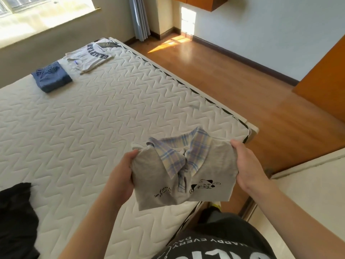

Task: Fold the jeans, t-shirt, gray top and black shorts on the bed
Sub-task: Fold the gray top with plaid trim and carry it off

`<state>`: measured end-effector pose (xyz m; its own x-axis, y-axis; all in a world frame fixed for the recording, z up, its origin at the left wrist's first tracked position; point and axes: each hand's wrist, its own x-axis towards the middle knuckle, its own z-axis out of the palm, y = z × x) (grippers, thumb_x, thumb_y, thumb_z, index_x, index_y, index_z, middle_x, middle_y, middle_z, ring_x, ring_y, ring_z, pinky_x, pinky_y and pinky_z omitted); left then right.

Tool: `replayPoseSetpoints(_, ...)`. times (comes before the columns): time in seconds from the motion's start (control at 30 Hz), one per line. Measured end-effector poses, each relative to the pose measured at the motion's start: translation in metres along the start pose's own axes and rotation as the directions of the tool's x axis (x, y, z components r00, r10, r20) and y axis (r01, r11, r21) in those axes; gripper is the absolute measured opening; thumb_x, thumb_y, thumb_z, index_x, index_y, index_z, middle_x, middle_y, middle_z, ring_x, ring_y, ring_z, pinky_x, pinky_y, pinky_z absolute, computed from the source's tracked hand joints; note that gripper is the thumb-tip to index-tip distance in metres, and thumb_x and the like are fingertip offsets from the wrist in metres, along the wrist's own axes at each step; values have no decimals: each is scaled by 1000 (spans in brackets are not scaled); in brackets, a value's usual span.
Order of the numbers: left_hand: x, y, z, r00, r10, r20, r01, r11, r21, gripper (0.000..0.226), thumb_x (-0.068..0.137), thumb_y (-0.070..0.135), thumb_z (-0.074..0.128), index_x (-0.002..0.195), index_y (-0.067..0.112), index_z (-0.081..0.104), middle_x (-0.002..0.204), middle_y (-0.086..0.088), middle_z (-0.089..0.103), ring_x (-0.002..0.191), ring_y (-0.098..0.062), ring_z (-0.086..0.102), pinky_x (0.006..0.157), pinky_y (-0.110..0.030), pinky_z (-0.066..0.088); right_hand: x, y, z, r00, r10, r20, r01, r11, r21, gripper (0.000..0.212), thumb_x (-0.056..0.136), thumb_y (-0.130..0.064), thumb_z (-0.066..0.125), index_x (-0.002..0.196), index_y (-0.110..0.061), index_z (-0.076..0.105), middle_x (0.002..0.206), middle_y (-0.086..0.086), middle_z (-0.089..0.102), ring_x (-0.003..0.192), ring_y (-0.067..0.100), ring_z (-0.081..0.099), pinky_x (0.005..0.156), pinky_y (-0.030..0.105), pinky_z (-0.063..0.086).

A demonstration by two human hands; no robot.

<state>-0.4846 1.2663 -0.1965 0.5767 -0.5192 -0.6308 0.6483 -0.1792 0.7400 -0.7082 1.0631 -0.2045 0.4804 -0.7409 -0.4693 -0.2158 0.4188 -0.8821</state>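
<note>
Gripping the folded gray top (pixel 186 176) aloft, left hand (pixel 123 176) and right hand (pixel 248 165) risk unfolding it if either slips.

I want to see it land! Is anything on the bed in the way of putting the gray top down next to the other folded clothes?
Nothing visible. Both hands hold the gray top over the bed's near corner; the mattress lies bare up to the folded jeans and t-shirt. The black shorts lie off to the left.
</note>
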Motion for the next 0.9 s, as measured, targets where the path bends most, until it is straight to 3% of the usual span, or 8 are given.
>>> replayPoseSetpoints(0.1, 22, -3, 48, 999, -2, -51, 1, 1000, -3, 31, 91, 38, 57, 82, 20, 81, 100, -5, 76, 89, -14, 73, 78, -34, 49, 38, -14, -31, 997, 14, 78, -11, 999, -34, 56, 94, -62, 44, 91, -14, 74, 96, 8, 73, 91, 23, 69, 82, 38, 48)
replayPoseSetpoints(0.2, 37, -7, 98, 996, -1, -88, 0, 1000, -15, 34, 93, 39, 54, 80, 23, 82, 96, -4, 77, 87, -12, 74, 74, -34, 50, 67, -35, -64, 988, 22, 150, -24, 1000, 9, 61, 80, -74, 56, 103, -21, 76, 109, 6, 74, 104, 21, 70, 88, 37, 50)
replayPoseSetpoints(0.27, 46, -8, 128, 994, -2, -113, -3, 999, -43, 36, 95, 39, 53, 79, 23, 82, 95, -3, 77, 86, -12, 74, 72, -34, 50, 84, -49, -85, 984, -1, 177, 0, 1000, 5, 63, 67, -75, 69, 99, -21, 76, 107, 7, 74, 101, 23, 71, 82, 32, 55)
replayPoseSetpoints(0.33, 56, -9, 155, 993, -3, -121, -3, 999, -49, 36, 96, 41, 53, 81, 23, 81, 96, -1, 77, 88, -12, 73, 70, -31, 52, 100, -61, -102, 985, -16, 174, 13, 1000, 21, 47, 66, -61, 78, 92, -23, 77, 101, 7, 76, 96, 25, 72, 72, 26, 57)
replayPoseSetpoints(0.47, 67, -9, 193, 998, 54, -14, -54, 998, 41, 38, 86, 46, 64, 103, 14, 76, 106, -8, 75, 99, -18, 72, 71, -28, 57, 122, -76, -126, 994, -29, 104, 18, 993, 113, 19, 74, -39, 75, 90, -30, 79, 98, 3, 76, 91, 20, 73, 67, 21, 56)
replayPoseSetpoints(0.57, 77, -8, 210, 983, 102, 150, -125, 981, 151, 36, 74, 31, 82, 106, 14, 76, 112, -14, 73, 104, -26, 70, 75, -28, 58, 132, -81, -140, 997, -36, 67, 26, 989, 144, 23, 73, -42, 74, 93, -31, 78, 99, 3, 76, 90, 19, 74, 68, 24, 57)
replayPoseSetpoints(0.63, 87, -7, 220, 974, 102, 204, -143, 970, 198, 35, 74, 26, 81, 106, 15, 76, 112, -15, 73, 105, -28, 70, 77, -28, 58, 136, -81, -149, 999, -39, 35, 33, 989, 144, 25, 72, -45, 75, 93, -32, 78, 100, 3, 76, 91, 20, 73, 69, 26, 58)
replayPoseSetpoints(0.9, 128, -2, 261, 940, 87, 330, -181, 947, 266, 44, 68, 37, 83, 105, 14, 76, 111, -13, 73, 105, -28, 70, 80, -30, 58, 132, -83, -183, 982, -79, -169, 99, 988, 115, 19, 76, -45, 73, 91, -35, 77, 97, 2, 77, 87, 21, 74, 65, 25, 57)
